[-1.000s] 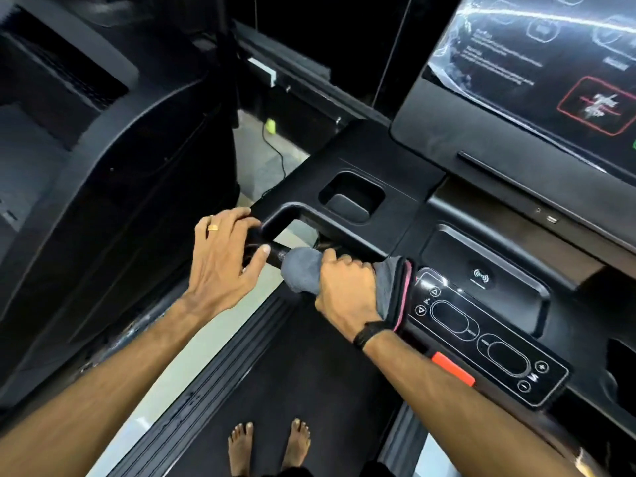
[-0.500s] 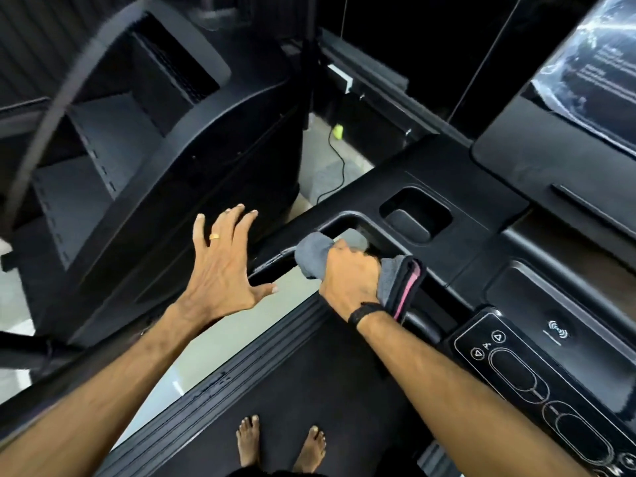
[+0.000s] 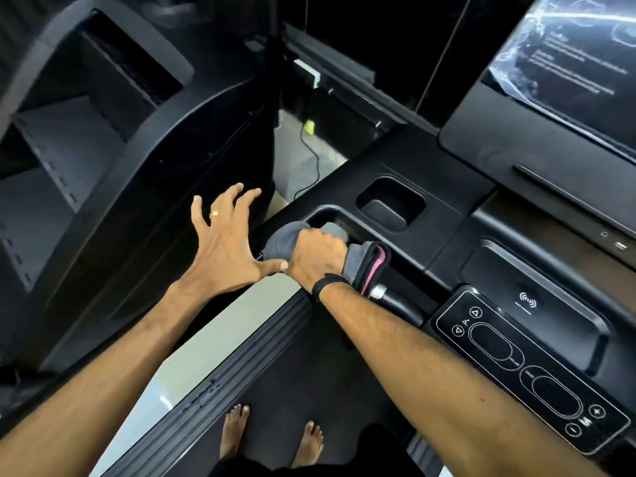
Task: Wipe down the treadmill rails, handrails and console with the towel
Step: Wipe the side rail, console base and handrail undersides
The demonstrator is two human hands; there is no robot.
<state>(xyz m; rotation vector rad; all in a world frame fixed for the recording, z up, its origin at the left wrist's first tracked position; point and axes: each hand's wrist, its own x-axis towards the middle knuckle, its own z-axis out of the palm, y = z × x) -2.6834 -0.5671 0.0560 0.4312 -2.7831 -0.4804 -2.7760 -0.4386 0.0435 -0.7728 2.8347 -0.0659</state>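
To your left stands a second black machine [image 3: 113, 173], its housing curved, with grey stepped panels in its open side. Between it and your position, a strip of pale floor [image 3: 220, 342] shows. A black cable [image 3: 311, 166] with a yellow-green plug [image 3: 309, 127] lies there. The far background is dark; walls cannot be made out.

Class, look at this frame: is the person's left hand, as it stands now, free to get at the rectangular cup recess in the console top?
Probably yes. The left hand is open, fingers spread, holding nothing. The cup recess lies open, beyond the right hand, which grips the towel on the handrail; reaching past it looks feasible.
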